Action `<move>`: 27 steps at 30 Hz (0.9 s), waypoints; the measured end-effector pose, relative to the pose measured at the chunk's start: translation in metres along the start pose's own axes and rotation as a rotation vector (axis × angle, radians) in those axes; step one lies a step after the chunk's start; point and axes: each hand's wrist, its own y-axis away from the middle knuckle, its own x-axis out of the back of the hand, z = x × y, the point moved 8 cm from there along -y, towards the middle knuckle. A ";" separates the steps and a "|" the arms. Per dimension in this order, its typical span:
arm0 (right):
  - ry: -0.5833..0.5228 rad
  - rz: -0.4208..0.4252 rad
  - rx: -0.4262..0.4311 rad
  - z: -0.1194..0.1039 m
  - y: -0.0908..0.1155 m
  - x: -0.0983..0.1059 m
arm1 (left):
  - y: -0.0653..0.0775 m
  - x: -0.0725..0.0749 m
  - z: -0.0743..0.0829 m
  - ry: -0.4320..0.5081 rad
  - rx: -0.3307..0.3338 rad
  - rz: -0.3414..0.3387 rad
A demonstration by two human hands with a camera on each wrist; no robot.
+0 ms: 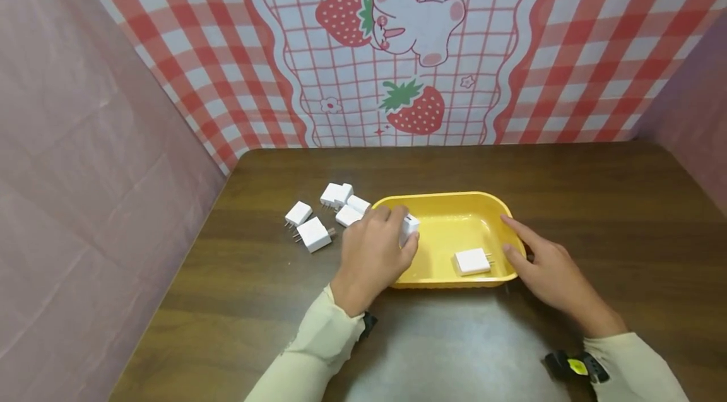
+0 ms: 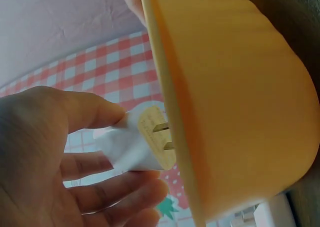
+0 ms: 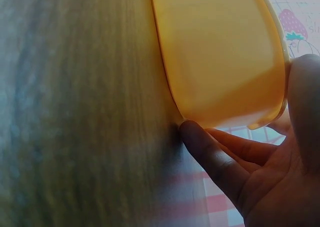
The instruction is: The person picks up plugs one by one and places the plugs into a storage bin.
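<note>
The left hand [image 1: 375, 250] is pinching a white, boxy plastic charger plug [image 1: 410, 226] between its thumb and fingers, its grip narrowed to the plug's width. The right hand [image 1: 551, 272] is gripping the right end of a yellow, rounded-rectangular plastic tray [image 1: 440, 203], its thumb and a finger lapping over the rim and other fingers resting against the outside.

The held plug is hovering by the tray's left end; the left wrist view is showing two flat metal prongs on its pale end face, pointing toward the tray. A second white plug [image 1: 472, 261] is lying inside the tray near the front wall, prongs facing right. More white plugs [image 1: 313, 235] are lying loosely grouped to the tray's left, some touching.

Everything is resting on a dark brown wood-grain table [image 1: 596, 200]. Behind it, a red-and-white checked cloth with strawberry prints [image 1: 216, 42] is hanging, and a pale pink drape [image 1: 68, 137] is covering the left side.
</note>
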 end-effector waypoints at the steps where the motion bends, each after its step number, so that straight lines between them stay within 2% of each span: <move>1: -0.001 0.002 0.005 0.000 0.000 -0.001 | 0.001 -0.002 0.001 -0.003 -0.002 -0.013; 8: -0.012 0.004 0.000 0.000 0.001 -0.003 | 0.003 -0.016 0.010 -0.033 -0.043 -0.089; 15: -0.011 0.025 -0.005 0.001 -0.001 0.004 | -0.002 -0.021 0.022 -0.035 -0.106 -0.134; 27: -0.023 -0.033 -0.048 0.003 -0.001 -0.003 | 0.000 -0.038 0.026 -0.050 -0.112 -0.218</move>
